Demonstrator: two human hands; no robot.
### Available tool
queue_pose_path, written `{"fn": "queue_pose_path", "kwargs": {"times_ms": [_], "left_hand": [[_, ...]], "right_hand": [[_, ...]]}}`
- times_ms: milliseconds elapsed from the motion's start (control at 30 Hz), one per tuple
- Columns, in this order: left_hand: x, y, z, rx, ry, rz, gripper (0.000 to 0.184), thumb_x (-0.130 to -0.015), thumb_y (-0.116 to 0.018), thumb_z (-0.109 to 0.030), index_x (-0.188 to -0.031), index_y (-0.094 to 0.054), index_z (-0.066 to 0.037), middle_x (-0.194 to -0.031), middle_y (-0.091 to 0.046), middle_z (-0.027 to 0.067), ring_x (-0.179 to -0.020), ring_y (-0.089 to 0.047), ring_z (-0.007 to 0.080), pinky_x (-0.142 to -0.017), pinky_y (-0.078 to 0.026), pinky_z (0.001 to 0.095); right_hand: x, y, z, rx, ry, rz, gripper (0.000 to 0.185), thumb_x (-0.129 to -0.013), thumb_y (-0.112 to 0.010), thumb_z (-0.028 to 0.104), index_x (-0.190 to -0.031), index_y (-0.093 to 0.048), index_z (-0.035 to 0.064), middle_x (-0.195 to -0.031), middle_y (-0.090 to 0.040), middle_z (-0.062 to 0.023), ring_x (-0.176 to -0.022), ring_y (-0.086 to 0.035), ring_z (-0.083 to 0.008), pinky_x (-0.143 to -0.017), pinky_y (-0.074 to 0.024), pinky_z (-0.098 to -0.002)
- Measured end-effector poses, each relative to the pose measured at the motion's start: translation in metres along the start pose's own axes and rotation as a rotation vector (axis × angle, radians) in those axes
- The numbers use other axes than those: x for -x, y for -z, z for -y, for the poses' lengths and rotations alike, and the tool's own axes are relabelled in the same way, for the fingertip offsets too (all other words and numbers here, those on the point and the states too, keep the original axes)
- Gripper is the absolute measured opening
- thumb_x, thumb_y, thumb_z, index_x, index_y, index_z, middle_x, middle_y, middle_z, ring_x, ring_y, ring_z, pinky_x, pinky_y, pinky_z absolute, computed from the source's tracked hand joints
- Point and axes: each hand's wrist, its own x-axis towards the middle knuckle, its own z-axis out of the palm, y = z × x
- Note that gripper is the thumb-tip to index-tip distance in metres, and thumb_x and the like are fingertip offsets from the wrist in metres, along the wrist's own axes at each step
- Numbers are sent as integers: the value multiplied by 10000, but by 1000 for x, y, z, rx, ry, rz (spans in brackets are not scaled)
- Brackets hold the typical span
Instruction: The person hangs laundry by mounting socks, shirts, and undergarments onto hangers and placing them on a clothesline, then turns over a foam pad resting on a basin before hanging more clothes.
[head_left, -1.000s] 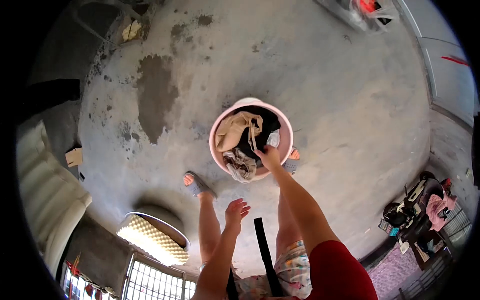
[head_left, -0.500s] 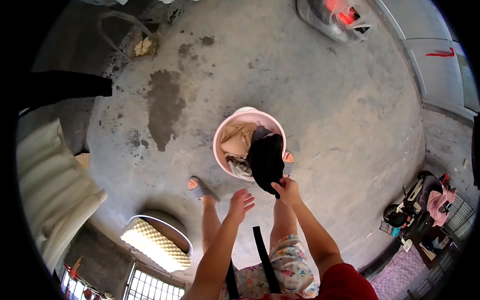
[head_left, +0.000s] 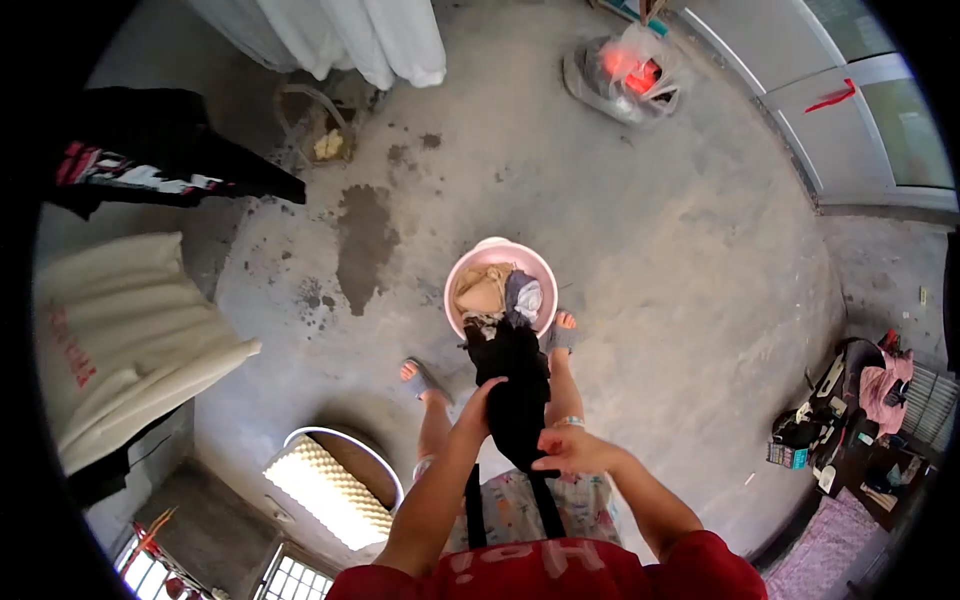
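A black garment point(head_left: 518, 400) hangs bunched in front of the person, its lower end reaching down over the near rim of the pink basin point(head_left: 549, 285). My right hand point(head_left: 575, 450) is closed on the garment's upper end. Against the garment's left side rests my left hand point(head_left: 478, 408); its fingers are partly hidden by the cloth, so its grip cannot be made out. In the basin lie a tan cloth point(head_left: 480, 290), a grey cloth and a white piece point(head_left: 528, 299).
A round tub with a pale bumpy foam sheet point(head_left: 330, 490) stands at lower left. Garments hang at the left, including a cream one point(head_left: 140, 350). A plastic bag point(head_left: 630, 75) lies at the top right. Cluttered items point(head_left: 850, 410) stand at the right.
The black garment has been lifted from the basin toward the body by my right hand. My left hand has moved onto its side. The view has tilted, showing more of the room.
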Motion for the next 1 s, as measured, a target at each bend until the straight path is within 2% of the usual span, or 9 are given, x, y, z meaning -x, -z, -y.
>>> {"fn": "queue_pose_path", "kwargs": {"times_ms": [100,200,267,300,333,467,567,700,1000], "left_hand": [[10,21,7,-326,-3,-325,602,-718,-643,-107,-1272,-430,-12,-1177,-556,164,-1062,-556,315,-931,-444,427],[45,-7,7,-442,-59,-92,508,-717,-665,-29,-1193,-492,14,-1095,-593,127,-1010,-579,260,-903,-468,386],[61,-33,5,-524,-94,12,601,-672,-710,-38,-1217,-461,13,-1124,-573,120,-1008,-574,252,-900,-460,365],[69,-48,6,-721,-158,-2,616,-658,-724,-47,-1214,-465,12,-1122,-574,115,-1001,-572,240,-897,-455,353],[78,-64,5,-917,-226,-18,631,-644,-739,-57,-1211,-469,10,-1120,-575,110,-995,-570,229,-894,-450,340],[112,-110,-10,-1175,-441,78,668,-598,-750,-38,-1204,-472,6,-1117,-587,102,-1032,-553,214,-925,-419,346],[147,-141,-17,-1247,-500,162,626,-595,-759,-57,-1164,-509,11,-1084,-597,83,-1006,-555,190,-922,-418,331],[165,-176,-10,-1304,-570,272,614,-613,-740,-52,-1178,-506,6,-1101,-587,84,-1022,-544,186,-925,-418,333],[108,-138,-12,-1023,-429,-26,444,-671,-621,-3,-1104,-527,26,-1020,-608,133,-895,-614,251,-802,-508,372]], "right_hand": [[1,20,-13,-17,374,-377,518,-724,-758,320,-1088,-510,49,-928,-568,-45,-862,-556,-136,-780,-454,-297],[-6,32,19,-204,627,-573,898,-678,-782,359,-1378,-296,78,-1312,-421,-118,-1163,-450,-211,-961,-385,-345],[4,23,63,-367,678,-306,990,-693,-770,356,-1436,-164,106,-1435,-259,-120,-1274,-329,-211,-1017,-323,-356],[1,14,77,-264,720,-445,790,-709,-765,261,-1361,-343,120,-1319,-411,-102,-1188,-424,-202,-968,-376,-336],[7,12,88,-251,745,-442,790,-709,-765,261,-1361,-343,120,-1319,-411,-102,-1188,-424,-202,-968,-376,-336],[52,6,131,-333,799,-594,240,-748,-679,43,-936,-545,108,-810,-583,-24,-758,-593,-131,-660,-517,-281],[81,5,145,-842,903,-319,195,-823,-613,82,-998,-527,66,-922,-615,-79,-832,-617,-188,-755,-539,-340],[102,-8,173,-935,903,-286,361,-782,-658,89,-1094,-479,49,-979,-594,-91,-868,-605,-224,-786,-512,-355],[42,59,106,-108,510,-1003,340,-748,-657,46,-1067,-552,-11,-924,-622,-112,-810,-593,-192,-688,-486,-318]]}}
